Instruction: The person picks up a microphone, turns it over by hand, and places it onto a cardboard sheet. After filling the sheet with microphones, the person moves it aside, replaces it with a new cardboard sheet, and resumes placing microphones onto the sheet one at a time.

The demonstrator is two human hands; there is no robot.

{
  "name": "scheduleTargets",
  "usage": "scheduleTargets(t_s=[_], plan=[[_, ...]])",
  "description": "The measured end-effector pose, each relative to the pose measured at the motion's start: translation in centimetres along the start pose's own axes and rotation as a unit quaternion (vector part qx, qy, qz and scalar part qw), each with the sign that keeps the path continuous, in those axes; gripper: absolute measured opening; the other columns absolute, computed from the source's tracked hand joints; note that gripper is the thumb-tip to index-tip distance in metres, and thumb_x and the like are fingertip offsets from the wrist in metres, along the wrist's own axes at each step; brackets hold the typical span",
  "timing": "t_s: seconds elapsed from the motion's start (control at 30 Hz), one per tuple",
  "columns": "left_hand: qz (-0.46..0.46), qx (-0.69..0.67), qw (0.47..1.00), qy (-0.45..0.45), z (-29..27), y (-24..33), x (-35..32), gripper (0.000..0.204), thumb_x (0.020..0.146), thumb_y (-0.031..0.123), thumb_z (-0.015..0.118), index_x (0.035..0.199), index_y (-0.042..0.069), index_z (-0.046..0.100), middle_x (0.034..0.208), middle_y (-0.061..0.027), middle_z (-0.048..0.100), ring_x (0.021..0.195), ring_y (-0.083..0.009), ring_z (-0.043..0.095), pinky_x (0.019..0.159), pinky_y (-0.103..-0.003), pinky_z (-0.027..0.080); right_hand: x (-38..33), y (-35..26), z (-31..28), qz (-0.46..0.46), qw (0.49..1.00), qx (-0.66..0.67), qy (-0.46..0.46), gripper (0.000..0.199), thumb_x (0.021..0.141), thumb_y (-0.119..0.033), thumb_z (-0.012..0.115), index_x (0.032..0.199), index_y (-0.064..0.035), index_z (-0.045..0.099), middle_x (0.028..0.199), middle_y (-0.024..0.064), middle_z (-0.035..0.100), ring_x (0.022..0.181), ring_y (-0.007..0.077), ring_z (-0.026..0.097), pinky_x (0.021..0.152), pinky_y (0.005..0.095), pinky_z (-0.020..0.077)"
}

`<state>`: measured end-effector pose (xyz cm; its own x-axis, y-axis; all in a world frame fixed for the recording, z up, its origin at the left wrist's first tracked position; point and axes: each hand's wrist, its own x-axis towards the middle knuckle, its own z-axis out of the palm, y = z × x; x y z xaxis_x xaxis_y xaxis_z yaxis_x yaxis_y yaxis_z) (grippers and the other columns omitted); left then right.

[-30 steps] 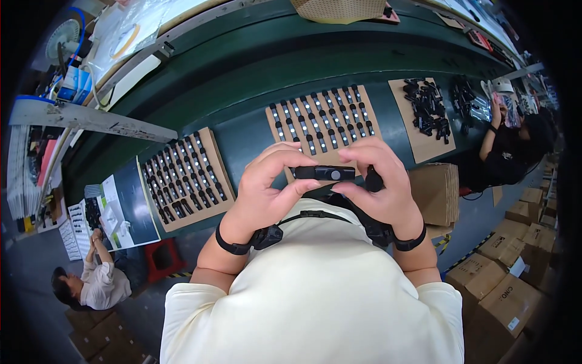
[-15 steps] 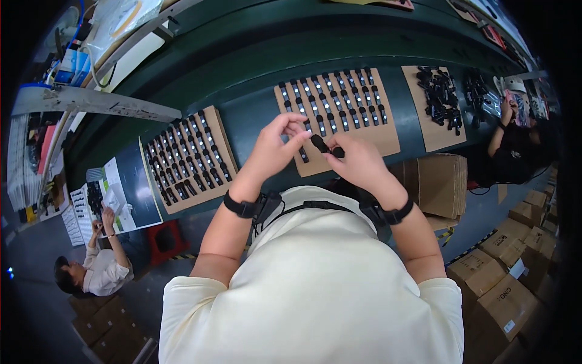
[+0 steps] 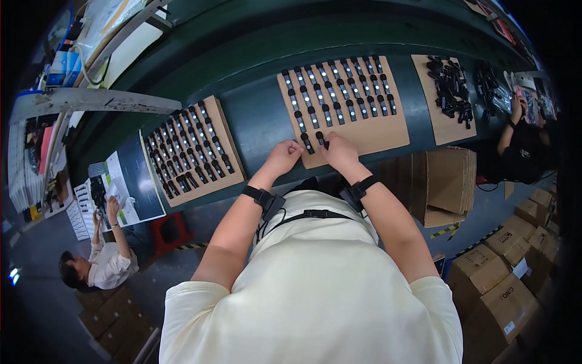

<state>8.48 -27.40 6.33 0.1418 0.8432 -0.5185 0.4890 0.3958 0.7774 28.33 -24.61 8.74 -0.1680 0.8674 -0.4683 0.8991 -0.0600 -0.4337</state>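
Resting at the cardboard sheet's (image 3: pixel 388 136) six o'clock edge, the left hand (image 3: pixel 284 159) curls loosely empty while the right hand (image 3: pixel 339 153) pinches a black part (image 3: pixel 321 139), seemingly aligning it with the rows.

parts (image 3: pixel 327 103) in rows on board (image 3: pixel 388 133), second board (image 3: pixel 233 164) left

Matt brown cardboard sheet (image 3: pixel 370 130) carries glossy black plastic parts (image 3: pixel 321 109); the conveyor belt (image 3: pixel 260 121) looks smooth, dark green.

Bare cardboard (image 3: pixel 381 134) lies open just right of the right hand (image 3: pixel 339 151). Rows of black parts (image 3: pixel 336 91) crowd the sheet beyond both hands; the left hand (image 3: pixel 284 159) has bare green table (image 3: pixel 257 124) beside it
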Motion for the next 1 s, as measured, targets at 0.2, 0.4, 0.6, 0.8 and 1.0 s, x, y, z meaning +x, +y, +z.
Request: scheduleTargets(t_s=[0.2, 0.4, 0.6, 0.8, 1.0], plan=[[0.003, -0.006, 1.000, 0.008, -0.1, -0.6, 0.7, 0.018, 0.088, 0.019, 0.064, 0.094, 0.002, 0.065, 0.082, -0.0085, 0.068, 0.074, -0.0193, 0.063, 0.071, -0.032, 0.051, 0.7, -0.3, 0.6, 0.006, 1.000, -0.004, 0.027, 0.032, 0.085, -0.031, 0.066, 0.102, -0.0043, 0.062, 0.096, 0.0155, 0.069, 0.090, 0.0339, 0.066, 0.078, 0.0425, 0.0530], [0.014, 0.000, 1.000, -0.007, 0.0, -0.6, 1.0, 0.018, 0.088, 0.018, 0.064, 0.094, 0.001, 0.065, 0.084, -0.0088, 0.068, 0.076, -0.0194, 0.064, 0.072, -0.031, 0.051, 0.2, -0.2, -0.3, 0.012, 1.000, 0.025, 0.004, 0.033, 0.087, -0.027, 0.064, 0.108, -0.0022, 0.058, 0.101, 0.0162, 0.068, 0.094, 0.0353, 0.065, 0.081, 0.0424, 0.0527], [0.027, -0.004, 1.000, -0.012, -0.7, 1.2, 1.0, 0.016, 0.089, 0.015, 0.064, 0.096, 0.000, 0.065, 0.085, -0.0082, 0.067, 0.078, -0.0171, 0.062, 0.073, -0.030, 0.051, -1.1, 1.6, -1.1, -0.020, 0.988, 0.136, 0.071, 0.028, 0.084, -0.010, 0.064, 0.107, 0.0016, 0.055, 0.103, 0.0186, 0.066, 0.097, 0.0365, 0.064, 0.083, 0.0399, 0.0516], [0.139, -0.121, 0.982, -0.044, -2.9, 9.7, -2.8, 0.020, 0.086, 0.009, 0.067, 0.104, 0.000, 0.065, 0.093, -0.0075, 0.067, 0.081, -0.0142, 0.060, 0.077, -0.029, 0.050, -5.5, 0.1, -7.1, -0.147, 0.947, 0.278, 0.064, 0.035, 0.085, -0.001, 0.062, 0.118, 0.0023, 0.051, 0.104, 0.0151, 0.064, 0.098, 0.0232, 0.064, 0.082, 0.0327, 0.0500], [0.356, -0.024, 0.934, -0.006, -5.7, 17.4, -7.8, 0.027, 0.080, 0.008, 0.071, 0.106, 0.002, 0.064, 0.095, -0.0099, 0.067, 0.084, -0.0235, 0.063, 0.081, -0.033, 0.049, -11.0, -5.3, -14.5, -0.206, 0.901, 0.376, 0.065, 0.038, 0.086, 0.002, 0.063, 0.122, 0.0013, 0.052, 0.104, 0.0085, 0.064, 0.092, 0.0132, 0.060, 0.079, 0.0255, 0.0473]])
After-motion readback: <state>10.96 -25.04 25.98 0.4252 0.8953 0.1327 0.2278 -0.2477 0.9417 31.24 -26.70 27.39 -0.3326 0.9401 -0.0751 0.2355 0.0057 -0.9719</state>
